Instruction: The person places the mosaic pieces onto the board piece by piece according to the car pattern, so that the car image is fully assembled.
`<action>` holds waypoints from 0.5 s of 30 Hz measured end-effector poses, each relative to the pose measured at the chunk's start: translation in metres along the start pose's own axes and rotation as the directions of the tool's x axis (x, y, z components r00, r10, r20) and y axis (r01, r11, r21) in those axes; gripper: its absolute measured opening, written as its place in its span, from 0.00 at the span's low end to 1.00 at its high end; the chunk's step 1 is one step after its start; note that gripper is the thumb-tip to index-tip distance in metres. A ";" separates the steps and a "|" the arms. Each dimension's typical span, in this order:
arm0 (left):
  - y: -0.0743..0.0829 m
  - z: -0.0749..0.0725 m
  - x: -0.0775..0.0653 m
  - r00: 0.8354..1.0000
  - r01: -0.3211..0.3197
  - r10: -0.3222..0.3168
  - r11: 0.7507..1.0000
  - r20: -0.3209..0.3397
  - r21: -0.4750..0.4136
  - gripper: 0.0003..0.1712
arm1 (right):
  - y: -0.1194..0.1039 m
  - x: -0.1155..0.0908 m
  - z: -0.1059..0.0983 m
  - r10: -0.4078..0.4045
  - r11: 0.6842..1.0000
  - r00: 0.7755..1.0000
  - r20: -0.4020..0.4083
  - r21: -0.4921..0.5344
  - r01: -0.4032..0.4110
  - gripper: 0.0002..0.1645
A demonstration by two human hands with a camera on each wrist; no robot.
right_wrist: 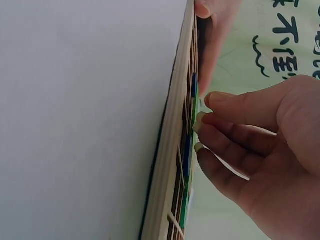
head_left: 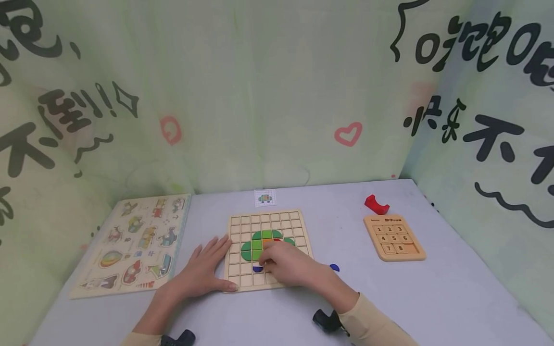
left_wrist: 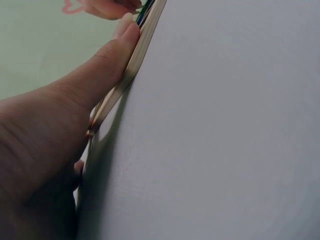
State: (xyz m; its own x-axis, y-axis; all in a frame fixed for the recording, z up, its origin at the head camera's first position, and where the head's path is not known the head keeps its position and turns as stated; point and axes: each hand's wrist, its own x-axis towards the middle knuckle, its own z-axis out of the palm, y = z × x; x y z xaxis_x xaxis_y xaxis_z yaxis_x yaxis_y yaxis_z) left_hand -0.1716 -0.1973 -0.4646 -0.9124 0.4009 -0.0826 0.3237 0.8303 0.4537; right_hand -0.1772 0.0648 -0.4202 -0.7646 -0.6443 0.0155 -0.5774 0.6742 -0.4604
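A square wooden grid board (head_left: 242, 283) lies on the table with coloured tiles in its cells. Green tiles (head_left: 257, 244), an orange one (head_left: 267, 240) and a blue rounded one (head_left: 258, 269) show on it. My left hand (head_left: 203, 269) is spread along the board's left side, its fingers straight; the left wrist view has the thumb (left_wrist: 107, 57) against the board's edge. Over the middle of the board, my right hand (head_left: 287, 263) has bent fingers with their tips at the tiles. In the right wrist view a gap separates thumb and fingertips, and no piece shows between them.
A loose blue piece (head_left: 334, 267) lies right of the board, partly behind the right wrist. Farther right are a wooden number puzzle (head_left: 394, 237) and a red curved block (head_left: 376, 205). A picture puzzle board (head_left: 130, 245) lies left; a small pattern card (head_left: 265, 198) lies behind the grid.
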 end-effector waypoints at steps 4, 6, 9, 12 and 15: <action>0.000 -0.001 -0.001 1.000 0.002 -0.002 1.000 -0.006 0.009 0.72 | 0.007 -0.006 -0.007 0.001 1.000 1.000 -0.017 0.020 -0.001 0.11; 0.000 -0.001 -0.001 1.000 0.001 -0.001 1.000 -0.011 0.009 0.72 | 0.010 -0.010 -0.010 0.008 0.999 1.000 -0.021 0.034 -0.007 0.12; 0.000 -0.001 -0.001 1.000 0.002 -0.002 1.000 -0.012 0.005 0.72 | 0.016 -0.014 -0.015 0.031 0.998 0.999 -0.021 0.048 -0.030 0.11; 0.000 0.000 -0.001 1.000 0.002 -0.002 1.000 -0.009 -0.001 0.72 | 0.022 -0.019 -0.020 0.065 0.997 0.998 -0.011 0.052 -0.064 0.11; 0.001 0.001 -0.001 1.000 0.002 -0.002 1.000 -0.009 0.000 0.72 | 0.029 -0.023 -0.025 0.092 0.994 0.996 -0.005 0.052 -0.092 0.12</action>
State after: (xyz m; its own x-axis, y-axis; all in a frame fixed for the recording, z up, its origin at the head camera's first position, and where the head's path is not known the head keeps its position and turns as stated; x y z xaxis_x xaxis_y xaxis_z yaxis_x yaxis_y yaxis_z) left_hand -0.1702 -0.1969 -0.4647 -0.9153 0.3958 -0.0750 0.3221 0.8308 0.4540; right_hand -0.1830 0.1080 -0.4117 -0.8158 -0.5778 -0.0227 -0.4892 0.7105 -0.5058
